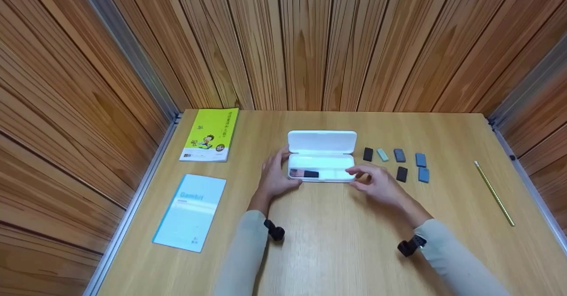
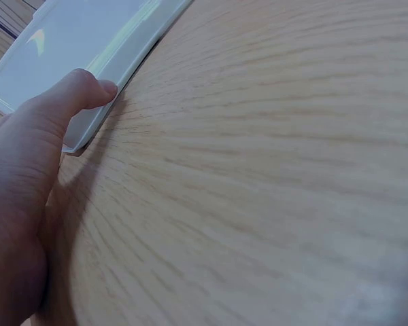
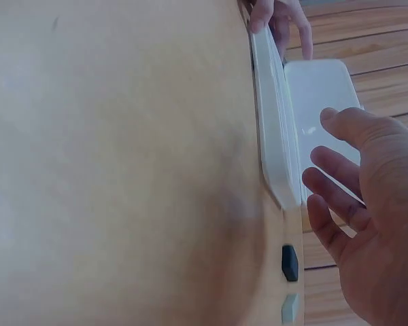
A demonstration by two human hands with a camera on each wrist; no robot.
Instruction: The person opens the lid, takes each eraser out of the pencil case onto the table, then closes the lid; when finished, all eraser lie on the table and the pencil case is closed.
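Observation:
A white pencil case (image 1: 322, 142) stands with its lid raised at the middle of the table. My left hand (image 1: 274, 176) grips its left end; in the left wrist view the thumb of that hand (image 2: 27, 170) presses the front edge of the case (image 2: 88, 47). Inside, at the left, lie a black block (image 1: 311, 174) and a pinkish-brown piece beside it. My right hand (image 1: 378, 185) is over the right end of the case. In the right wrist view its fingers are loosely bent and apart from the thumb, with nothing between them.
Several small eraser-like blocks, black (image 1: 368, 154), pale green (image 1: 382, 155) and blue (image 1: 421, 159), lie right of the case. Farther right is a gold pencil (image 1: 495, 193). A green-yellow book (image 1: 210, 132) and a light blue booklet (image 1: 190, 214) lie at the left.

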